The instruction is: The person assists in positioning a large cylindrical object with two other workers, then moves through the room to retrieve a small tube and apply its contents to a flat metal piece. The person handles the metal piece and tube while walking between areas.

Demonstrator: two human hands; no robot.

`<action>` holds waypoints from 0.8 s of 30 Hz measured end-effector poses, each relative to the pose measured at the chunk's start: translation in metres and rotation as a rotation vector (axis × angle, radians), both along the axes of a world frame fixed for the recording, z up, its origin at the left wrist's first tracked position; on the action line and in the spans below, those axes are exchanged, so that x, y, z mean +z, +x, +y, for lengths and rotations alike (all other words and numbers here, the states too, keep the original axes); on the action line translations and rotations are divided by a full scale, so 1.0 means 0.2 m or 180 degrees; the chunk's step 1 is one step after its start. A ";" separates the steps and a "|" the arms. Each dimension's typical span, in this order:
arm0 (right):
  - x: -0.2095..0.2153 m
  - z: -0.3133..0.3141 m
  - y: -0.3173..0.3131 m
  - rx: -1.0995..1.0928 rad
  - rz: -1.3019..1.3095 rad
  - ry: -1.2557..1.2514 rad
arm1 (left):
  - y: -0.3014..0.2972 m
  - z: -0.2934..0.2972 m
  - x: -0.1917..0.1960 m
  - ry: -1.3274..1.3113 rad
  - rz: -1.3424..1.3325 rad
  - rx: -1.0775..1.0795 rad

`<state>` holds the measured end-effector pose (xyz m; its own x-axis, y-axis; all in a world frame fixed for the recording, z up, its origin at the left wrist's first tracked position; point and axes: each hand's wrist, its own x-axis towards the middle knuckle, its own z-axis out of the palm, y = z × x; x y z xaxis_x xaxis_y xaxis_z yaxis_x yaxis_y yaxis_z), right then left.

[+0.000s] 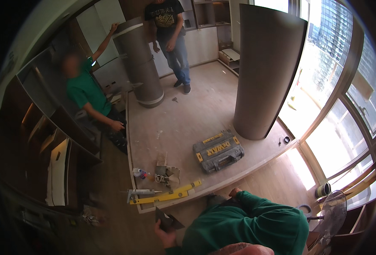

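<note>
The left hand (166, 238) held a dark flat piece (167, 219) with pointed corners, its fingers closed narrowly about the lower edge. The right hand (235, 193) lay in front of the green-sleeved body; its fingers were partly hidden, and whether they gripped anything could not be told.

Beyond the left fingers, along the near edge of a low platform (192, 117), lay a yellow spirit level (166, 198). A caulking gun (143, 192) lay beside it, ahead and to the left of those fingers. Farther ahead were a small bottle (140, 173) and a cluttered pouch-like bundle (167, 175).

Ahead of the right fingers, slightly left, a black and yellow tool case (219, 151) lay flat on the platform. Ahead and to their right, a tall curved brown sheet (268, 72) stood upright, with a black ring (287, 139) near its foot. A mesh-guarded fan (335, 214) stood right of them.

Well ahead of both hands, a co-worker in green (88, 89) touched the top of a brown roll (141, 70) bound with pale bands; scissors (174, 100) lay near its base. A second co-worker in black (166, 25) stood beyond.
</note>
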<state>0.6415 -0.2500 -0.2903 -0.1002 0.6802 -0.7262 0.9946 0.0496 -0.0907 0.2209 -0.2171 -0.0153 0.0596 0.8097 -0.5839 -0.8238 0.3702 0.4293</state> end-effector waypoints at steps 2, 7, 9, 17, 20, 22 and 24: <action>-0.01 0.07 -0.02 0.0129 -0.0088 -0.0020 | -0.04 -0.02 -0.04 -0.0022 -0.0053 0.0099; -0.02 0.23 -0.05 0.0942 -0.0022 -0.0353 | -0.08 -0.06 -0.04 -0.0101 -0.0049 0.0425; -0.07 0.24 -0.02 0.0638 0.0181 -0.0449 | -0.08 -0.06 -0.05 -0.0086 -0.0077 0.0440; -0.10 0.32 -0.01 0.0985 0.0161 -0.0311 | -0.10 -0.07 -0.04 -0.0156 -0.0193 0.0787; -0.13 0.32 0.04 -0.1296 0.1247 -0.0662 | -0.08 -0.06 -0.04 -0.0160 -0.0271 0.0794; -0.13 0.32 0.01 -0.2511 0.1778 -0.0687 | -0.08 -0.07 -0.01 -0.0206 -0.0232 0.0879; -0.11 0.35 -0.04 -0.2490 0.1970 -0.0596 | -0.08 -0.08 0.05 -0.0314 -0.0117 0.1009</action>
<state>0.6331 -0.1804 -0.3130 -0.0704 0.5967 -0.7994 0.5177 -0.6631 -0.5406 0.2054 -0.2323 -0.0048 -0.1639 0.7309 -0.6625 -0.9189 0.1312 0.3721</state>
